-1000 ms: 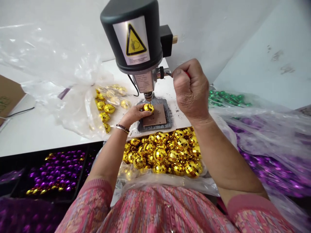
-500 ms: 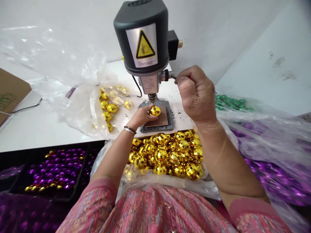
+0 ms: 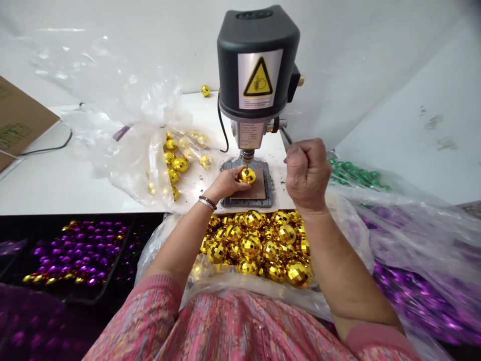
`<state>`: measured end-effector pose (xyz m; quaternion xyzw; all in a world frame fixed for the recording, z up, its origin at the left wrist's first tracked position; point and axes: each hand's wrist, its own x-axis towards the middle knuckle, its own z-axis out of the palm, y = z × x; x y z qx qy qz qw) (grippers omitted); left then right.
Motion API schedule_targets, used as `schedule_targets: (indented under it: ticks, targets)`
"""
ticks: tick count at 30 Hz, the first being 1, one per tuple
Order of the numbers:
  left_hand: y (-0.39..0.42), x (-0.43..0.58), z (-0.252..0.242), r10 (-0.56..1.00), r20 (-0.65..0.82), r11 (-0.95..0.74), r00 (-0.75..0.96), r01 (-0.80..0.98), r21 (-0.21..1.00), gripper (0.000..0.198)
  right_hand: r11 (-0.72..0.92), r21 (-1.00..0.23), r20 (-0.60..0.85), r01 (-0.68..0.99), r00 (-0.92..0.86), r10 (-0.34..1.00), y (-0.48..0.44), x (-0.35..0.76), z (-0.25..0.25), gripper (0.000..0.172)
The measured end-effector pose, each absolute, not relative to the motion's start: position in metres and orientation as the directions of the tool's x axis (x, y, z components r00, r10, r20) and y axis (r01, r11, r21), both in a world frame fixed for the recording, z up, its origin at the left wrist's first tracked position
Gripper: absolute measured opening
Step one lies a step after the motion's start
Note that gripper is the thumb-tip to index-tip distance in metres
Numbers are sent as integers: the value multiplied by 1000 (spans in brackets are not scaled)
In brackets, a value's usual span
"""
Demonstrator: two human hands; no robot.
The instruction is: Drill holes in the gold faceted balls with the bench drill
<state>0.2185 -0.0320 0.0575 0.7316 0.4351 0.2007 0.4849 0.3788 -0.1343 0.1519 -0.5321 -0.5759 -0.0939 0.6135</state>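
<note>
One left hand (image 3: 226, 184) in a pinch on one gold ball (image 3: 247, 176), one right hand (image 3: 308, 173) fist-tight round one lever (image 3: 286, 136)

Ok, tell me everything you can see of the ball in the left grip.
The ball is gold, shiny and faceted, with a plastic look. A dark spot shows on top, directly below the bit; whether the two touch is too small to tell. The left grip pinches it between thumb and fingers, from its left side, over the brown board.
</note>
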Motion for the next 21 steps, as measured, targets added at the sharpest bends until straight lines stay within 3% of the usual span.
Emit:
schedule_targets:
  ticks: [11, 18, 21]
  targets:
    - [-36, 218, 59, 823, -128, -208, 553, 503, 839, 72, 458, -556, 822, 693, 379, 425, -130, 373, 120, 26]
    - [-45, 218, 64, 841, -103, -205, 531, 489, 848, 70, 379, -686, 718, 621, 494, 490, -108, 376, 191, 36]
    - [-59, 191, 77, 797, -66, -253, 601, 431, 866, 62, 335, -732, 666, 594, 520, 535, -100, 379, 209, 34]
